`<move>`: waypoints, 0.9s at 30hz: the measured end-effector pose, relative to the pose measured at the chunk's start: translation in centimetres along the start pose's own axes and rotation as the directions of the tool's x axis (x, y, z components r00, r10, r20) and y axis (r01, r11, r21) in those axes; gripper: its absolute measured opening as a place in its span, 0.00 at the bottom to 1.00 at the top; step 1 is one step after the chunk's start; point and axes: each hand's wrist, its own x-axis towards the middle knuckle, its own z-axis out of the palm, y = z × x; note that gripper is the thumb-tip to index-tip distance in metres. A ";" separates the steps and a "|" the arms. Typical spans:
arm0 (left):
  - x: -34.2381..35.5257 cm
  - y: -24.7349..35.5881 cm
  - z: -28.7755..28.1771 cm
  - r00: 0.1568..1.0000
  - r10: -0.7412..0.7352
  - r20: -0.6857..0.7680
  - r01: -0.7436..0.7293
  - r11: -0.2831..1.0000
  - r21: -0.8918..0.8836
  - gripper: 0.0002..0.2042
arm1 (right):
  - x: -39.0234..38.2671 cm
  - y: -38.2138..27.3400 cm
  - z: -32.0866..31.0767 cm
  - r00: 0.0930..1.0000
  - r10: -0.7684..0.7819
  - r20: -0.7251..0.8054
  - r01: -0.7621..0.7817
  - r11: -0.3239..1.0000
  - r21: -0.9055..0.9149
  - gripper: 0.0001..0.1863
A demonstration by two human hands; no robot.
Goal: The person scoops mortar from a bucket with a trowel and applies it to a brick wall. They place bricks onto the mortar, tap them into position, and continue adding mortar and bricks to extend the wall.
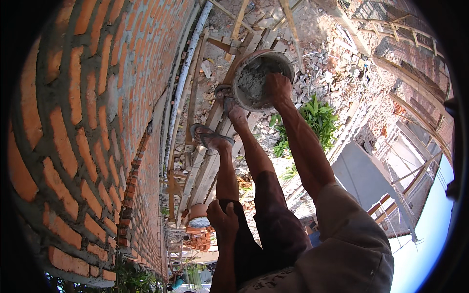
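A round bucket (238, 97) of wet grey mortar (252, 83) stands on wooden planks in the upper middle. My right hand (279, 89) reaches down into it from the right, closed, knuckles up at the mortar's edge. Whatever those fingers grip is hidden beneath the hand. My left hand (223, 219) hangs in front of my dark shorts (273, 210), loosely curled, with nothing showing in it. Both my feet, in sandals (207, 137), are on the planks just left of the bucket.
A tall brick wall (73, 146) with grey mortar joints rises close on my left. Narrow scaffold planks (195, 181) run beside it, above rubble (325, 68). A green plant (317, 122) grows below right. Another bucket (199, 215) and stacked bricks (199, 240) show further along.
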 end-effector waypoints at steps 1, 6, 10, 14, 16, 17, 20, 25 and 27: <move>0.0 0.0 0.2 1.000 0.009 -0.016 -0.009 1.000 -0.003 0.22 | 0.4 -1.3 0.6 0.997 -0.070 0.033 0.073 0.992 -0.100 0.09; 0.0 -0.4 0.2 0.998 0.043 -0.039 -0.045 0.998 -0.032 0.23 | -4.3 3.1 3.1 0.934 -0.327 -0.144 0.290 0.929 -0.230 0.11; 0.0 -0.5 0.3 0.999 0.019 -0.032 -0.020 0.999 -0.044 0.23 | -2.4 3.9 2.6 0.960 -0.214 -0.178 0.195 0.973 -0.121 0.13; 0.0 -0.6 0.4 1.000 -0.016 -0.016 0.015 0.998 -0.057 0.23 | -2.1 -1.8 2.9 0.956 -0.202 -0.215 0.062 0.850 -0.523 0.16; 0.0 -0.6 0.3 1.000 -0.003 -0.018 0.002 0.999 -0.036 0.23 | -4.4 -1.7 3.3 0.938 -0.315 -0.143 0.195 0.823 -0.534 0.16; 0.0 -0.7 0.3 1.000 0.007 -0.026 -0.009 0.999 -0.043 0.23 | -5.5 -0.8 3.4 0.946 -0.290 -0.145 0.204 0.880 -0.429 0.16; 0.0 -0.6 0.3 1.000 0.006 -0.031 -0.007 0.999 -0.038 0.23 | -5.3 2.7 3.4 0.969 -0.235 -0.078 0.228 0.970 -0.088 0.14; 0.0 -0.4 0.3 1.000 -0.008 -0.020 0.008 0.999 -0.038 0.23 | -3.2 2.1 4.7 0.997 -0.073 -0.035 0.080 0.962 0.262 0.10; 0.1 -0.4 0.4 1.000 0.003 -0.026 -0.004 0.999 -0.042 0.23 | -4.6 1.9 5.3 0.973 -0.169 0.156 0.138 0.972 0.189 0.10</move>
